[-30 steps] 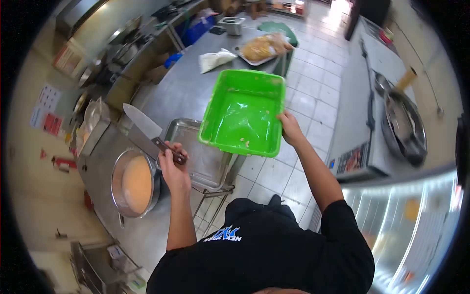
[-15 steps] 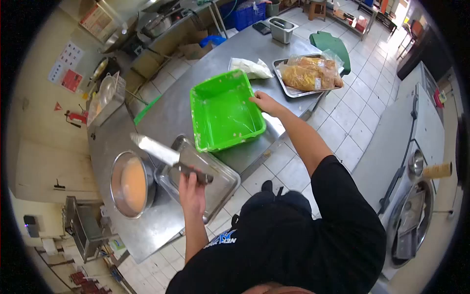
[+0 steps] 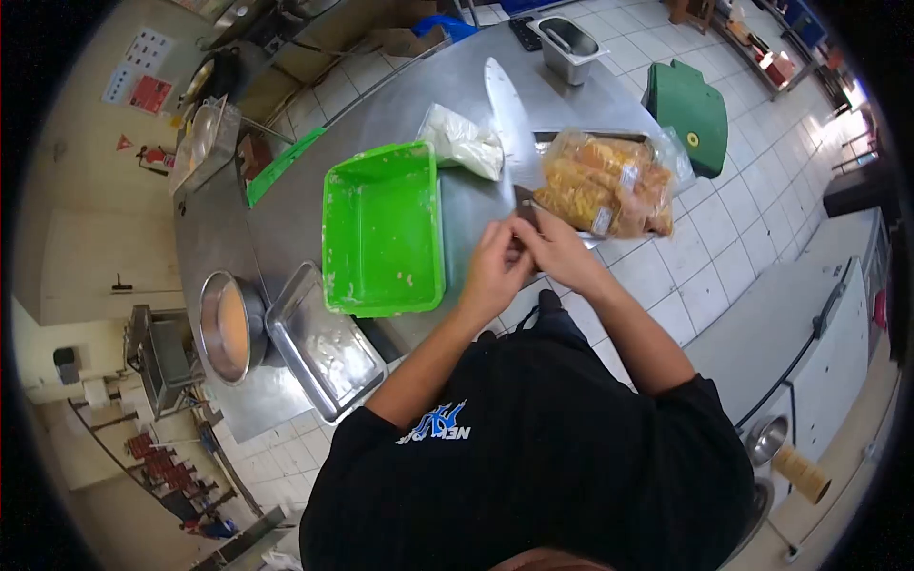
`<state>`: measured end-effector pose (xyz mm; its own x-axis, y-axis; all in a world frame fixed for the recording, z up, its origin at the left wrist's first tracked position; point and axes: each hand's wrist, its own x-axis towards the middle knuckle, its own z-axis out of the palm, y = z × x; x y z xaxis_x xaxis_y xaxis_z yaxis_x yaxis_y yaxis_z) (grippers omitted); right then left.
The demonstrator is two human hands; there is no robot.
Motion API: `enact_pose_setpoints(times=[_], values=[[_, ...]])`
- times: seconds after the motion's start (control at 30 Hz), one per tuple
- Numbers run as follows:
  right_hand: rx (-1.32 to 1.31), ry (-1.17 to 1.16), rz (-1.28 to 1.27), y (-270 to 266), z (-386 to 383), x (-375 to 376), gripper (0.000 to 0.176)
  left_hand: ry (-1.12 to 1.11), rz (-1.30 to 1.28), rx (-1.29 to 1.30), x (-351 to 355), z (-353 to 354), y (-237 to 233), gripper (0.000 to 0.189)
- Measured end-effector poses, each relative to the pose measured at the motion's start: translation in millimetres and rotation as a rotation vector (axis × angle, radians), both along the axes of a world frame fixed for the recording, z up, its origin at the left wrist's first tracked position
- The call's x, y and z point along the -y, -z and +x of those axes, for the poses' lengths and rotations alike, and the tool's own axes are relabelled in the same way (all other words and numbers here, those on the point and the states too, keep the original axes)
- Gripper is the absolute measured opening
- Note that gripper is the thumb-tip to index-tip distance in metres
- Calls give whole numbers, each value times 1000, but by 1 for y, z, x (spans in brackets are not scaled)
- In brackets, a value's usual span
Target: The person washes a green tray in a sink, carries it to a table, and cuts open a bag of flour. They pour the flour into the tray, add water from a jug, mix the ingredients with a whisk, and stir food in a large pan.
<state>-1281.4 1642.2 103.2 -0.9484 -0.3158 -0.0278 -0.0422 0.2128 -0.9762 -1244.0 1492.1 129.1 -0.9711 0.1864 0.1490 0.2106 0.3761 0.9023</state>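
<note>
A large knife (image 3: 511,119) points away from me, its wide blade upright in view beside the bagged food. My left hand (image 3: 493,265) and my right hand (image 3: 564,255) meet at its dark handle, both with curled fingers around it; the exact grip is partly hidden. Just right of the blade, clear bags of yellow-brown marinated meat (image 3: 609,181) lie in a metal tray (image 3: 636,140). To the left stand a white plastic bag (image 3: 462,141) and a green plastic basin (image 3: 386,233) with pale smears on its rim.
A shallow metal tray (image 3: 328,347) and a steel bowl (image 3: 228,328) of orange liquid rest on the left of the steel table (image 3: 286,224). A small metal container (image 3: 568,52) stands at the far end. Beyond it, a green bin lid (image 3: 687,119) sits beside the table.
My right hand has let go of the green basin and joined my left at the knife handle. The knife has swung rightward, toward the bagged meat. The basin sits farther left in view.
</note>
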Motion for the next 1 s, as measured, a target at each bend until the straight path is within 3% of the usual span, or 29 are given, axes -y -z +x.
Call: enact_pose_setpoints(times=[0.03, 0.07, 0.1, 0.17, 0.2, 0.3, 0.33, 0.37, 0.47, 0.6, 0.63, 0.73, 0.87, 0.93, 1.0], values=[[163, 32, -29, -26, -4, -22, 35, 111, -29, 37, -2, -11, -7, 35], [-13, 97, 66, -25, -9, -42, 34, 220, -54, 66, 0, -27, -12, 36], [-196, 160, 156, -24, -14, -62, 32, 279, -331, -35, 23, -56, 15, 46], [-218, 185, 213, -23, -18, -102, 31, -101, -947, -205, 35, -101, 23, 45], [-228, 194, 239, -24, -20, -116, 30, -206, -1095, -401, 41, -124, 43, 39], [92, 204, 402, -44, -24, -140, 27, -165, -1322, -535, 59, -184, 97, 28], [6, 259, 310, -39, -24, -144, 27, -98, -1351, -514, 57, -201, 101, 26], [-76, 314, 218, -26, -22, -147, 26, -21, -1343, -618, 61, -211, 105, 21], [-81, 359, 157, -21, -22, -160, 25, -84, -1141, -388, 61, -228, 99, 26], [-194, 314, 331, -31, -26, -169, 25, -261, -577, -445, 87, -241, 62, 31], [-341, 351, 357, -26, -30, -169, 26, -341, -425, -340, 97, -245, 56, 32], [-282, 237, 340, -51, -40, -166, 26, -445, 82, -363, 107, -229, 23, 31], [-556, 54, 449, -94, -58, -137, 21, -455, 279, -552, 119, -158, -52, 36], [-587, -32, 426, -106, -58, -113, 21, -546, 208, -599, 129, -117, -73, 32], [-682, -112, 375, -115, -58, -85, 23, -768, -90, -645, 136, -79, -91, 30]])
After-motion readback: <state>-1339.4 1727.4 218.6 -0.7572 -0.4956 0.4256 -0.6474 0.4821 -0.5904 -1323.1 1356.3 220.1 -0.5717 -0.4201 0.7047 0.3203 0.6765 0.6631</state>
